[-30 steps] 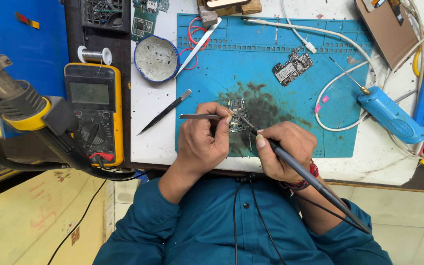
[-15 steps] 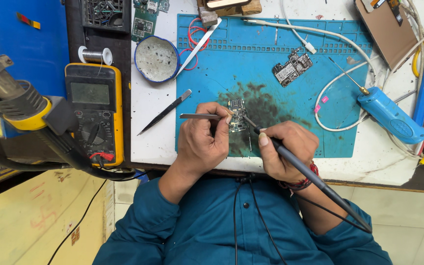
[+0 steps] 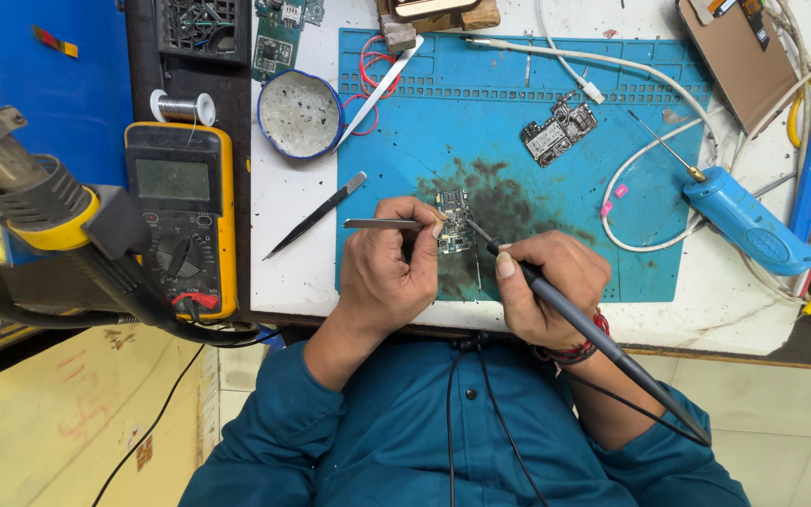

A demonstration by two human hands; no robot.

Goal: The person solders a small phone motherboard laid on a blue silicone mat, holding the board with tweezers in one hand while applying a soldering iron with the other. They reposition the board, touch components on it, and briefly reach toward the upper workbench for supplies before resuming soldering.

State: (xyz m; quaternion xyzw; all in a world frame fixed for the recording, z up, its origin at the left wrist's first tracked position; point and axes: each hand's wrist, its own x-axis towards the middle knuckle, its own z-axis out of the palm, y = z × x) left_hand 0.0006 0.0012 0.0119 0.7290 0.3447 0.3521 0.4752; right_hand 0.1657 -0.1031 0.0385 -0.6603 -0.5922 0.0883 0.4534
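White workbench (image 3: 293, 272) with a blue mat (image 3: 481, 122) on top, stained dark in the middle. I see the left hand (image 3: 391, 268) pinching metal tweezers (image 3: 382, 223), fingers clamped on them, tips at a small circuit board (image 3: 452, 221) lying on the stain. Right hand (image 3: 546, 286) grips a dark soldering iron (image 3: 593, 333) like a pen, tip touching the same board. Second board (image 3: 558, 130) lies farther up the mat. Yellow multimeter (image 3: 180, 216) sits left, round tin (image 3: 300, 114) near it, blue tool (image 3: 748, 223) right.
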